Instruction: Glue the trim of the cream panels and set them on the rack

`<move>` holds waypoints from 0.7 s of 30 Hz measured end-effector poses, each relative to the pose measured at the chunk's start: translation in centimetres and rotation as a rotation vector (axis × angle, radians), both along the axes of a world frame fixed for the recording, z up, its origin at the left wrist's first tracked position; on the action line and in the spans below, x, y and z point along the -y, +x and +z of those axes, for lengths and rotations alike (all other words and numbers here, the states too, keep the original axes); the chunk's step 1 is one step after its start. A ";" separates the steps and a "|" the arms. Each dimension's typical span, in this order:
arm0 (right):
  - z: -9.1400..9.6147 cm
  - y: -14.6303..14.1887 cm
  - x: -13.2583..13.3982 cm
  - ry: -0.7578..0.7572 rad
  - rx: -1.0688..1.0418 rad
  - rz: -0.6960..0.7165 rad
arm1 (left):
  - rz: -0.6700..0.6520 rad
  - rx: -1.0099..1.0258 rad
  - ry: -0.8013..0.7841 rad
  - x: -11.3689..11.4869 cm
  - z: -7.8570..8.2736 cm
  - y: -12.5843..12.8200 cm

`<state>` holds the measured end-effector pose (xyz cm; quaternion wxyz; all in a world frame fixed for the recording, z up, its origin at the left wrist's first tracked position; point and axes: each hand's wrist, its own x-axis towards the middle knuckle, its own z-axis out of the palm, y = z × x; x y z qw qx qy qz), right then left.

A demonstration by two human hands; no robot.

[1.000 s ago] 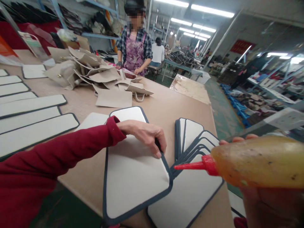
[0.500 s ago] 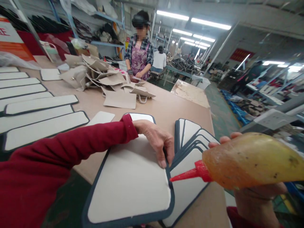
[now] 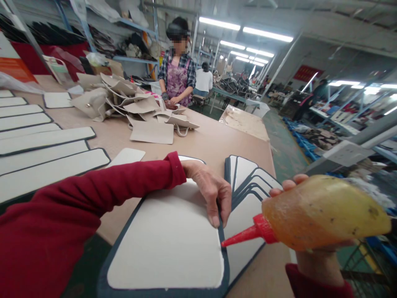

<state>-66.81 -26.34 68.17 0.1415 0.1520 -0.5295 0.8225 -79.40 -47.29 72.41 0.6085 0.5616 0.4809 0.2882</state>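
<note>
Cropped and covered
Front panel [image 3: 169,242] cut off at six o'clock; right hand [image 3: 318,257] partly behind bottle [image 3: 322,213] at four; red banner [image 3: 305,72] at two unreadable.

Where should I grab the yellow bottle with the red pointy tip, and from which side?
I'd hold the yellow bottle around its wide body, probably from underneath, as the right hand does. It's tilted, its narrow red tip pointing left and down at the white panel, so holding the body should keep you clear of the tip.

From mid-view, beige bags [image 3: 141,105] lay heaped at ten o'clock, a red banner [image 3: 305,72] hung at two and a white-shirted person [image 3: 203,80] sat at twelve.
</note>
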 end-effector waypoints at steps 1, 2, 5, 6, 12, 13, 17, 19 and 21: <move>-0.2 -0.1 -0.1 -0.004 0.004 0.012 | 0.000 0.008 -0.005 -0.1 0.0 0.0; -0.4 -0.2 -0.2 -0.011 0.003 0.020 | 0.004 0.019 -0.007 -0.2 0.0 0.0; -0.6 -0.2 -0.3 -0.040 0.002 0.025 | 0.032 0.068 0.011 -0.4 0.2 0.1; -0.6 -0.2 -0.2 -0.046 -0.002 0.028 | 0.042 0.083 0.020 -0.4 0.3 0.1; 0.0 -0.1 0.4 -0.136 0.035 0.112 | 0.063 0.060 0.025 -0.4 0.2 -0.1; 0.0 -0.1 0.4 -0.143 0.038 0.124 | 0.056 0.057 0.023 -0.4 0.0 -0.2; -0.3 -0.2 0.2 -0.114 0.034 0.110 | 0.016 0.045 0.025 -0.3 -0.5 -0.6; -0.5 0.0 0.1 -0.119 0.042 0.093 | 0.026 0.030 0.026 -0.1 -0.6 -0.8; -0.7 0.2 0.0 -0.125 0.040 0.058 | 0.067 0.019 0.026 0.2 -0.7 -1.0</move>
